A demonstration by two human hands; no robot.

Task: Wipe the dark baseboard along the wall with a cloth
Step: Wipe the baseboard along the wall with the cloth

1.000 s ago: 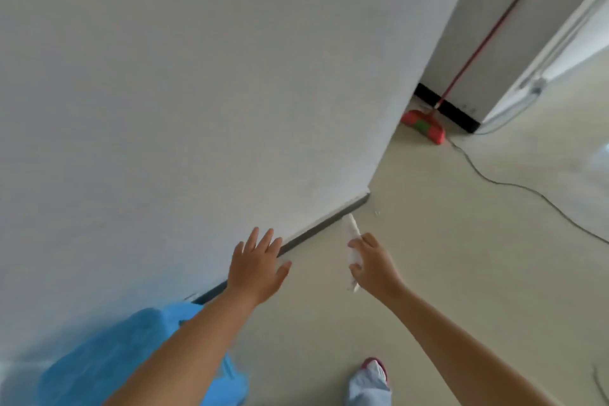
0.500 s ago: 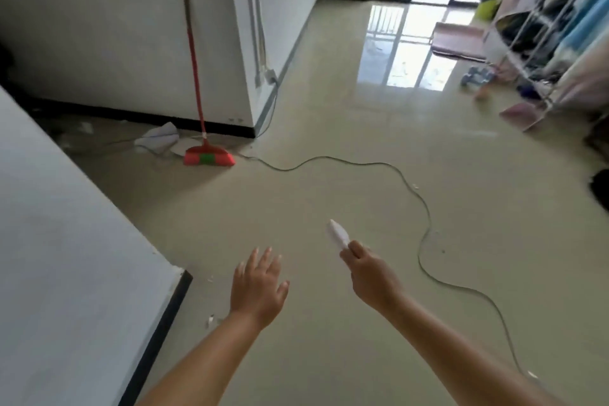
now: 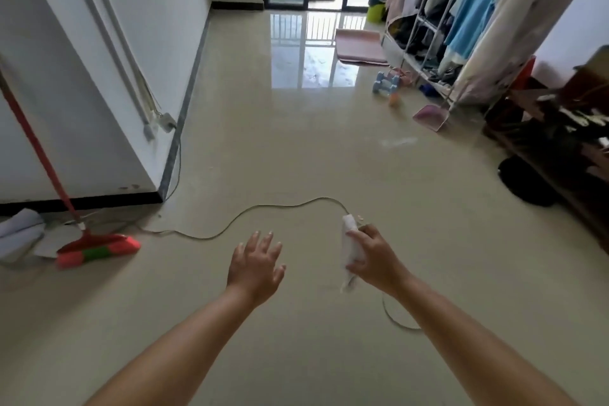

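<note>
Beige floor point(image 3: 296, 158), right hand point(image 3: 374, 259) gripping rolled cloth point(image 3: 350, 245), left hand point(image 3: 255, 265) spread beside

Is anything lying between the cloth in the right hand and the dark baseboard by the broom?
Yes. The cable snakes across the floor between the cloth, gripped by the right hand, and the baseboard. The broom and some papers sit right before it.

The red-handled broom point(image 3: 95, 249) lies at nine o'clock, before the black baseboard strip point(image 3: 82, 203). The thin grey floor cable point(image 3: 263, 208) runs beyond both hands. The metal clothes rack point(image 3: 461, 26) stands at two o'clock.
</note>
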